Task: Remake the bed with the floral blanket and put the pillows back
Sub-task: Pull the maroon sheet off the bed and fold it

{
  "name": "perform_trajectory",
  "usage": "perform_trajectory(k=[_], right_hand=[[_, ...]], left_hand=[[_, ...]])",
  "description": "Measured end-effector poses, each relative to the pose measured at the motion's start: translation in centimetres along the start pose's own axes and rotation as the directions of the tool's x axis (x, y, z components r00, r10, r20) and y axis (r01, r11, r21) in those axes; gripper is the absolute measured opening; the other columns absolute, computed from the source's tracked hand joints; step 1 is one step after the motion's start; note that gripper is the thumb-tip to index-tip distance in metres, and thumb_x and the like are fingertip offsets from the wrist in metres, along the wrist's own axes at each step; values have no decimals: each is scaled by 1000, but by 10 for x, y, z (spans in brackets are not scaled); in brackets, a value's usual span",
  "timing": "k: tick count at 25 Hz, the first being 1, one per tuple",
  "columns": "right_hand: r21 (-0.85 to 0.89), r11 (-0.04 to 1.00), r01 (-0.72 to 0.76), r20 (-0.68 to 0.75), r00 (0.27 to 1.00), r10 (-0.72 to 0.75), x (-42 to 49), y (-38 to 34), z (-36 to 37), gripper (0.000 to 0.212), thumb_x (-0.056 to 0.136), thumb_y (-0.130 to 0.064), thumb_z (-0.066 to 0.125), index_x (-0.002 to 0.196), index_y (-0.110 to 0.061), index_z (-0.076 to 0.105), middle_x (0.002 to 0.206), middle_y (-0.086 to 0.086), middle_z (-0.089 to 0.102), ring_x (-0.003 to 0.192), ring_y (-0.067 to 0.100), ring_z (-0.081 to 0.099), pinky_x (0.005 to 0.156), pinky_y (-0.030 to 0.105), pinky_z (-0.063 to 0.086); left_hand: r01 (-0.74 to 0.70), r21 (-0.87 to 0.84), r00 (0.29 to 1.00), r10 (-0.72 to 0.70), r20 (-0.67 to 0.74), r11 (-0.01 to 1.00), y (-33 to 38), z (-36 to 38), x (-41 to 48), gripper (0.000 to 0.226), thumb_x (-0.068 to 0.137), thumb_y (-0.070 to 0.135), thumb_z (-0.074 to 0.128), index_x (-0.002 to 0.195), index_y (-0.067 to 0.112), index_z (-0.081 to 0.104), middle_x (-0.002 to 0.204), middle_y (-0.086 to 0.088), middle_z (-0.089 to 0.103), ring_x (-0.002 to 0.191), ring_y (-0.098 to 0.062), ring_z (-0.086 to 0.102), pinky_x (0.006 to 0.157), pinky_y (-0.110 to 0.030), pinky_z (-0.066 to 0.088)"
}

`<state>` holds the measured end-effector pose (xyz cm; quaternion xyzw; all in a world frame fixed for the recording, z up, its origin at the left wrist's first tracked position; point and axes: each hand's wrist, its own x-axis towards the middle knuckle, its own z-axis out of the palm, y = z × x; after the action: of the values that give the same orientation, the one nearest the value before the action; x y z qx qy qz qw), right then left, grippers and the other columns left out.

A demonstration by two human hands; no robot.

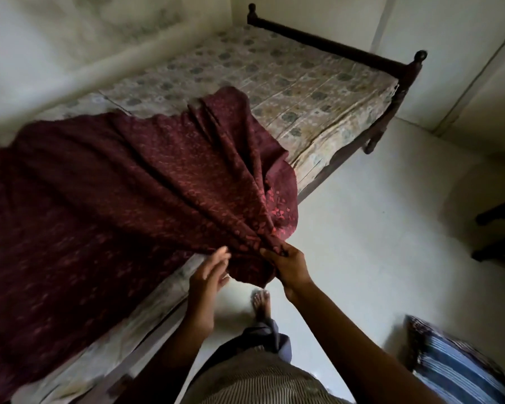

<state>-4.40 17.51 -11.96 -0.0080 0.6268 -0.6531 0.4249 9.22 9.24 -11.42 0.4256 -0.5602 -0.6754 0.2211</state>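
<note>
Maroon floral blanket point(114, 176) — bunched, rumpled — right grip point(289, 266) clamped on its edge; left grip point(207, 275) apart.

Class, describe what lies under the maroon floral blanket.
The patterned mattress shows beyond the blanket and along its near edge; whatever lies on the covered part is hidden.

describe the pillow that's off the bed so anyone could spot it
From the dark wooden bed frame along the left wall, cross the pale floor to the person's right side. There, at the view's lower right corner, lies the blue-and-white striped pillow with a dark patterned edge. Only it has blue stripes, unlike the maroon floral blanket on the bed.
</note>
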Motion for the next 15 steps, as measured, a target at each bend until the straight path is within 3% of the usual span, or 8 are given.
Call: perform_trajectory(k=[2,4,7,8,11,13,15], right_hand=[[104,994,17,80,996,-26,-37,14,-11,24,82,7,62,105,3,65,87,10,72,75,20,68,70,28,58],[124,992,1,111,994,-15,-72,31,-18,26,81,6,63,107,3,64,92,10,73,80,21,69,70,29,58],[144,987,-64,20,998,62,-102,56,-30,37,81,4,65,116,-2,56,101,19,68,81,29,67,65,32,57],[144,985,-90,-28,995,95,-107,61,-35,41,81,4,65,117,-8,51,99,20,67,78,29,65,58,31,56],[150,985,-85,-133,986,105,-118,72,-41,41,86,4,60,112,-21,42,88,16,65,65,24,62,44,25,49],[138,989,-60,-147,986,81,-125,76,-32,30,89,4,55,107,-19,50,89,14,66,63,18,63,48,23,50],[62,994,-91,-121,988,98,-133,79,-12,20,90,-1,54,104,-12,62,96,9,66,75,17,62,64,24,52]], left_hand=[[203,-307,956,-256,-142,930,-5,-15,-8,51,88,26,62,134,27,41,115,1,60,110,-24,58,98,-48,46],[235,-444,918,-348,-191,864,-11,-30,-4,73,81,28,71,141,30,29,124,-8,54,106,-30,59,85,-51,53],[140,-425,917,-279,-285,894,-22,-38,-7,73,83,-3,63,144,17,28,137,-15,45,104,-26,54,51,-29,56],[115,-416,928,-248,-279,902,-26,-38,-10,70,83,-12,56,143,14,32,138,-18,45,99,-25,57,48,-24,55],[98,-371,978,-158,-136,923,-30,-44,-31,62,83,-18,49,140,6,38,132,-19,50,78,-7,68,68,-18,56],[70,-261,997,-71,3,963,-30,-58,-52,60,80,-15,55,136,3,45,126,-13,57,93,-9,66,92,-23,50],[25,-124,990,-7,140,992,-28,-73,-79,57,74,1,69,128,9,55,116,-3,65,105,-13,61,101,-26,44]])
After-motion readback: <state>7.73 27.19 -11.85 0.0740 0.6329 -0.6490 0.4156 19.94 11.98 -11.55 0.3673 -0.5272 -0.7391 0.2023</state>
